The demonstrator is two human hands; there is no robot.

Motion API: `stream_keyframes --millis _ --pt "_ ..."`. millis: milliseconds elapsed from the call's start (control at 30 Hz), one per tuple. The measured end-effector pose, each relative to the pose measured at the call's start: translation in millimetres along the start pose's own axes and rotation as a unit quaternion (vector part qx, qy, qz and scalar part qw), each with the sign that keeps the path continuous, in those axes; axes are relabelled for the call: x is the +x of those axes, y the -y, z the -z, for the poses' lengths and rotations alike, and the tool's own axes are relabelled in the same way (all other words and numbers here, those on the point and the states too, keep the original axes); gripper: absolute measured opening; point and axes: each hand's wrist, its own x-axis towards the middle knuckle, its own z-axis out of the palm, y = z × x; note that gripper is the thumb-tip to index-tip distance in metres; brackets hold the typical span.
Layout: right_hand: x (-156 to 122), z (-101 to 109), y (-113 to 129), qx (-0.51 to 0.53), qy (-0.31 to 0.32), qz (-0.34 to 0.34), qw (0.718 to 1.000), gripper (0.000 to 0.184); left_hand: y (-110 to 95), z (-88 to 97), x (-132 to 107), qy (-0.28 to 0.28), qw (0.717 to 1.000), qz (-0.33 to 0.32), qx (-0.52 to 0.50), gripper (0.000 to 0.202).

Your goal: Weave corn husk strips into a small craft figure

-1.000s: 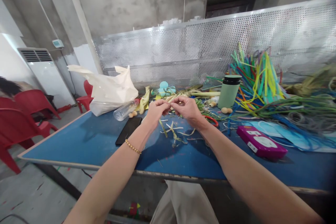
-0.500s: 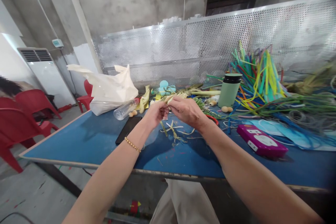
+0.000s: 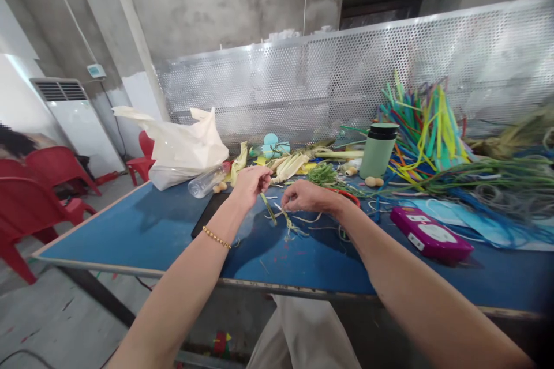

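Pale, straw-like strips [image 3: 289,223] lie partly knotted on the blue table [image 3: 130,236], in front of the green tumbler [image 3: 375,155] and to its left. The right hand [image 3: 300,196], left of the tumbler, bends low over them with fingertips drawn together; the left hand [image 3: 253,181], farther left of the tumbler, has its fingers curled. The fingers show too small and shadowed to tell whether either grips a strip. Beyond the hands, left of the tumbler, lie a husk bundle [image 3: 292,167] and a leafy bunch [image 3: 322,174]. Well to the tumbler's left are a black phone [image 3: 210,210] and a white bag [image 3: 186,150]; to its right, a purple box [image 3: 430,234] in front and coloured ribbons [image 3: 433,127] behind.
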Motion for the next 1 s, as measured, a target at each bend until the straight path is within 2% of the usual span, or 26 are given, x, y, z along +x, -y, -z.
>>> stream_keyframes --millis 100,200,333,400,467,533,667,800,933,1000 --pt "5 -2 0 0.034 -0.056 -0.006 0.998 0.015 -1 -0.5 -2 0.001 1.0 -0.005 0.006 0.013" --pt "6 4 -2 0.106 -0.163 0.0 0.981 0.013 -4 -2.0 -5 -0.005 0.999 -0.023 0.027 0.012" --pt "3 12 1 0.171 -0.341 -0.018 0.924 0.008 -8 -7.2 -11 -0.011 0.993 -0.038 0.108 0.012" --pt "3 13 5 0.204 -0.388 -0.027 0.898 0.005 -9 -11.1 -14 -0.022 0.986 -0.041 0.16 0.016" --pt "4 11 11 0.248 -0.404 -0.029 0.88 0.003 -7 -15.2 -17 -0.038 0.978 -0.059 0.197 0.021" --pt "5 9 16 0.289 -0.415 -0.027 0.862 0.004 -3 -18.6 -18 -0.028 0.975 -0.077 0.208 0.026" --pt "9 2 22 0.313 -0.428 -0.015 0.848 0.005 6 -22.0 -18 0.076 0.99 -0.035 0.117 0.04" --pt "13 -4 22 0.319 -0.435 -0.001 0.842 0.005 8 -23.6 -18 0.125 0.99 -0.045 0.05 0.036" --pt "14 -6 23 0.348 -0.443 -0.021 0.826 0.002 7 -27.1 -20 0.157 0.981 -0.083 0.083 0.03" --pt "13 -5 25 0.365 -0.437 -0.031 0.822 0.002 9 -28.2 -20 0.15 0.978 -0.101 0.103 0.027"
